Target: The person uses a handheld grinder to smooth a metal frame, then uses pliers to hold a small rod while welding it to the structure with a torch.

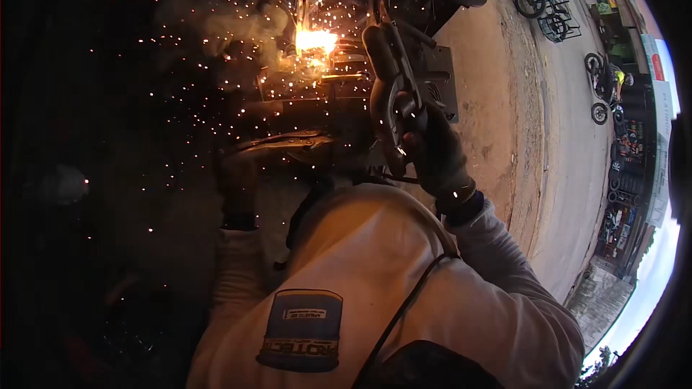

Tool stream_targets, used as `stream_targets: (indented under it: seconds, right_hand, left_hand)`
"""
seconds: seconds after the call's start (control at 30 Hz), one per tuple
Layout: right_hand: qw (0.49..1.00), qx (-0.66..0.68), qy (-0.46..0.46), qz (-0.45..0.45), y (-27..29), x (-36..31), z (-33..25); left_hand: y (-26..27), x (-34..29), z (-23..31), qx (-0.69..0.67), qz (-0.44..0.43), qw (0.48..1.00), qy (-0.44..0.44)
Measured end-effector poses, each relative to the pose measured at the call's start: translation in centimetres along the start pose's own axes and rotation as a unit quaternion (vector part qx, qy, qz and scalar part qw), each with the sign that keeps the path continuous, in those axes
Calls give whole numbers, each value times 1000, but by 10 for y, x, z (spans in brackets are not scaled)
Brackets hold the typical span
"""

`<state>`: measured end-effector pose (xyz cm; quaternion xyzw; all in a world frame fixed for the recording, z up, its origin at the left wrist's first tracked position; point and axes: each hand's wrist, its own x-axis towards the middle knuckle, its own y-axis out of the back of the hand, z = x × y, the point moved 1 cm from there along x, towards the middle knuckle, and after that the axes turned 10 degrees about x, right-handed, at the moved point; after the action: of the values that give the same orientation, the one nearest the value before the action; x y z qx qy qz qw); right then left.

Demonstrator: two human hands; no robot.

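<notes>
My left hand [238,173], gloved and mostly in shadow, is closed round the handles of locking pliers [295,142], whose metal body stretches to the right below the glowing work. In a dark glove, my right hand [438,150] grips a dark tool with a thick rounded handle [383,61]; its exact kind I cannot make out. A blinding bright spot [316,42] burns on dark metalwork [303,108] ahead of both hands, throwing sparks and smoke. A thin glowing line runs up from this spot. The glare and darkness hide the contact point.
A dark metal frame with a plate [443,79] lies beyond my right hand. To the right are a dirt strip, a road [569,137], parked bikes [551,0], a person in yellow [620,83] beside a motorcycle [597,86], and shopfronts. A pale rounded object [65,184] shows dimly at left.
</notes>
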<state>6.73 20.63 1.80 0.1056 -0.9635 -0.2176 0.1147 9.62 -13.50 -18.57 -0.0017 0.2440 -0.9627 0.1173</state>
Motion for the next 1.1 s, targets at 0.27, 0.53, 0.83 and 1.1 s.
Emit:
stream_targets:
  seconds: [0.27, 0.53, 0.83, 1.1]
  right_hand:
    - [986, 84, -143, 5, 7, -8, 1]
    - [987, 50, -149, -24, 5, -10, 8]
    - [982, 61, -176, -28, 3, -13, 10]
    - [983, 35, -180, -30, 2, -12, 12]
  left_hand:
    - [19, -1, -9, 222, -4, 974, -46]
    - [25, -6, -17, 235, 6, 970, -57]
    - [-7, 1, 16, 411, 10, 906, -97]
    - [-3, 1, 12, 386, -3, 917, -100]
